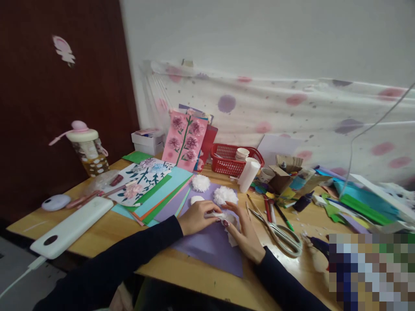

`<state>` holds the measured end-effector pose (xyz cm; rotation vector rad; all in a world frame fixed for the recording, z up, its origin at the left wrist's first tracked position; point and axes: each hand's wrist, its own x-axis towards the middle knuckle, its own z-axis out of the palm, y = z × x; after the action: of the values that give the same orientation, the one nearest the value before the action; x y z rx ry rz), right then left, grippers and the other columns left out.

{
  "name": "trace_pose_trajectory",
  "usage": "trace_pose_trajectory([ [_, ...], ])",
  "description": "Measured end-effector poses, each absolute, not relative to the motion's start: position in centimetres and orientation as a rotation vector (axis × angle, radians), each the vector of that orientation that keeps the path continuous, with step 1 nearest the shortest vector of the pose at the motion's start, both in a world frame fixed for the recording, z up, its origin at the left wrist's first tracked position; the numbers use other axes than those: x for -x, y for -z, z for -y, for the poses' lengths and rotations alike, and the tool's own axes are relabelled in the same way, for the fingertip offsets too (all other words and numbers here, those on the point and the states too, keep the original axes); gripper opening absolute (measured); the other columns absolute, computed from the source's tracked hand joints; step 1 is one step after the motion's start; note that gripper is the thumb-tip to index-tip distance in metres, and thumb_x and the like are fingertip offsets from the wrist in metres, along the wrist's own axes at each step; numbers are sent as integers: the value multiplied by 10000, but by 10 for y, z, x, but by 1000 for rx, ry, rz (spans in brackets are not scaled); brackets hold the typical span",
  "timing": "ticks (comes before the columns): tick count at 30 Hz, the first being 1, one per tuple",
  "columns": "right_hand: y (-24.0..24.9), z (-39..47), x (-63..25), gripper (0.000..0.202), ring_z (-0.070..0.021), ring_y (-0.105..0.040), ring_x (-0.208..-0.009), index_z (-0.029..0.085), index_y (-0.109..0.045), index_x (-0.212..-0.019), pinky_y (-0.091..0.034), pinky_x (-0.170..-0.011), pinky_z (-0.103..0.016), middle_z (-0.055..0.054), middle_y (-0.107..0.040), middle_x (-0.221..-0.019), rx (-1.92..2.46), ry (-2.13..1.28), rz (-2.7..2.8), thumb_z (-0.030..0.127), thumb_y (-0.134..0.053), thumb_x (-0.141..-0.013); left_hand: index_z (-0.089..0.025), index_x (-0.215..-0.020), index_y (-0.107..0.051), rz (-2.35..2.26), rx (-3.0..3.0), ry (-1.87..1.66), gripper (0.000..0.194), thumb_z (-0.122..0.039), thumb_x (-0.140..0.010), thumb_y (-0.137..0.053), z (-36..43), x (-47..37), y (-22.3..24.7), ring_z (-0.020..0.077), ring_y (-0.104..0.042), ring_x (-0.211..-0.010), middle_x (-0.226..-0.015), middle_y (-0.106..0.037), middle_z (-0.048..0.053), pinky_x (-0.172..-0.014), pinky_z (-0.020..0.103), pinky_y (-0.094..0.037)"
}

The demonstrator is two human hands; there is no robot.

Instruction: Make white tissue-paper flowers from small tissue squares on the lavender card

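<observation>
My left hand pinches the edge of a piece of white tissue paper above a purple sheet of paper. From the other side my right hand has its thumb and fingers curled on the same white piece, whose far part is hidden behind the fingers. More white paper shows under my right hand. Just beyond my hands lie two fluffy white paper flowers, one flower to the left and a larger flower nearer. A small white roundish piece lies beside my left hand.
Scissors and pens lie right of the purple sheet. Behind stand a white roll and a red basket with paper cups. Left are colored papers, a white power bank and a bottle. A pink flower picture leans behind.
</observation>
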<state>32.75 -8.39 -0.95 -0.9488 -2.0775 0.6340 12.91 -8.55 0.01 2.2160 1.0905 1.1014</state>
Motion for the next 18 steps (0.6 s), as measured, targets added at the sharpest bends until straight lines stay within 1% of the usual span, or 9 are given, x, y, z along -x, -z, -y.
trace_pose_trajectory([
  [3, 14, 81, -319, 328, -229, -637, -965, 206, -451, -1200, -498, -839, -376, -95, -675, -1037, 901, -796, 2013, 351, -467, -906, -150, -991, -675, -1023, -2244, -1105, 243, -154, -748, -664, 91, -135, -5, 180, -643, -881, -959, -706, 73, -828, 280, -498],
  [6, 17, 77, -319, 257, -230, -665, -859, 198, -526, -1095, -525, -754, -354, -90, -700, -942, 955, -772, 2000, 356, -462, -903, -178, -1097, -649, -1100, -2302, -1070, 418, -127, -686, -707, 86, -118, -17, 151, -652, -859, -968, -705, 34, -813, 236, -512],
  [7, 18, 76, -320, 248, -235, -668, -838, 196, -552, -1064, -527, -734, -352, -90, -704, -931, 999, -738, 2015, 361, -474, -895, -189, -1096, -649, -1227, -2307, -1080, 411, -136, -692, -703, 79, -106, -23, 142, -654, -839, -957, -705, 21, -801, 227, -518],
  [9, 20, 72, -323, 229, -242, -667, -814, 195, -603, -984, -523, -708, -350, -90, -711, -913, 1070, -663, 2056, 368, -496, -880, -165, -1051, -655, -1474, -2262, -1129, 286, -131, -769, -621, 59, -71, -34, 157, -647, -864, -1025, -683, 56, -830, 266, -517],
  [10, 21, 71, -325, 224, -242, -665, -812, 193, -620, -948, -520, -708, -349, -89, -712, -902, 1087, -633, 2073, 366, -498, -877, -154, -1069, -639, -1601, -2229, -1149, 274, -124, -804, -574, 47, -51, -39, 174, -638, -898, -1056, -666, 77, -867, 306, -505],
  [12, 22, 69, -326, 223, -233, -659, -798, 187, -634, -917, -512, -708, -343, -85, -710, -880, 1098, -610, 2104, 350, -486, -881, -128, -1098, -610, -1842, -2163, -1120, 282, -136, -817, -581, 21, -12, -43, 226, -615, -972, -1087, -637, 113, -907, 389, -482],
  [14, 22, 69, -325, 224, -221, -652, -778, 184, -634, -928, -506, -697, -332, -79, -706, -870, 1104, -615, 2129, 334, -472, -888, -123, -1123, -580, -1996, -2125, -1008, 290, -213, -848, -599, -1, 18, -40, 239, -594, -1011, -1134, -604, 114, -894, 439, -484],
  [16, 21, 69, -325, 223, -216, -647, -771, 186, -634, -932, -501, -690, -327, -75, -703, -871, 1102, -610, 2157, 328, -467, -890, -147, -1167, -547, -2088, -2096, -888, 313, -292, -889, -560, -15, 36, -30, 225, -595, -1003, -1175, -577, 97, -842, 434, -512],
  [18, 21, 70, -325, 226, -218, -647, -778, 187, -638, -929, -499, -698, -332, -75, -701, -873, 1093, -605, 2178, 323, -462, -891, -158, -1174, -543, -2131, -2084, -790, 312, -304, -898, -546, -23, 43, -18, 218, -597, -994, -1183, -573, 94, -828, 422, -521],
])
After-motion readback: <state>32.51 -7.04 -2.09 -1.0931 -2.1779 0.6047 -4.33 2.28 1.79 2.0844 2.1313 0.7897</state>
